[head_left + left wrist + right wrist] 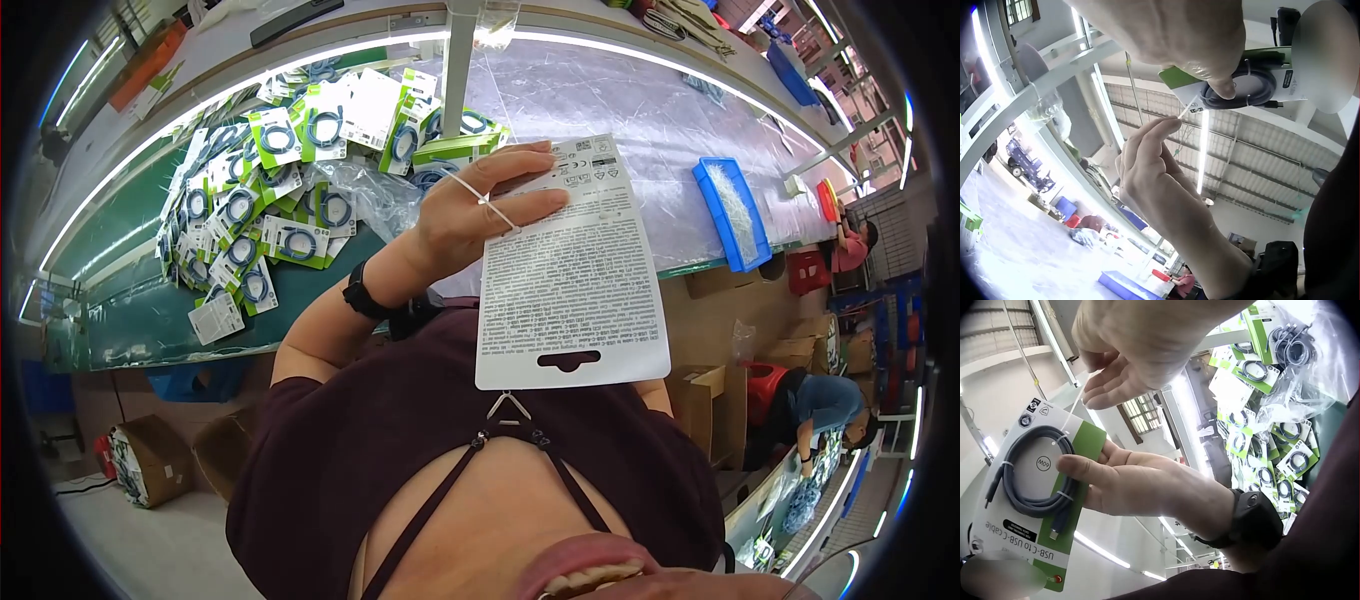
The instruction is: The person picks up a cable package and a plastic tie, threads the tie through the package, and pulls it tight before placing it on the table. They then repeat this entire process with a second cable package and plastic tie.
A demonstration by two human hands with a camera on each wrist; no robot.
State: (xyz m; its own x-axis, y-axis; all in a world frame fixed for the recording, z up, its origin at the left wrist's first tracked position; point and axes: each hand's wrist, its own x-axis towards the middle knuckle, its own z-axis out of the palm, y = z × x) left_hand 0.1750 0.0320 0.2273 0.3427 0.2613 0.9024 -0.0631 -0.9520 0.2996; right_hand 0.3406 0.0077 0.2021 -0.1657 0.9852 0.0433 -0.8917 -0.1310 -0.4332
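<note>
My left hand [470, 205] grips a carded USB-C cable pack [570, 290]. In the head view its fingers lie on the printed back, and a thin white strip [478, 192] crosses them. The right wrist view shows the thumb pressing the coiled grey cable [1019, 478] on the white and green front. My right hand [1157, 162] is behind the card in the head view. In the wrist views it is beside the pack, its fingertips pinching the end of a thin white tie [1075, 403] that runs toward the cable coil.
A heap of similar cable packs [240, 250] covers the left of the bench beside clear plastic bags [380, 195]. A blue tray [735, 215] stands to the right. Behind it is a metal post [460, 80]. Cardboard boxes [150, 460] and other people [835, 405] are around.
</note>
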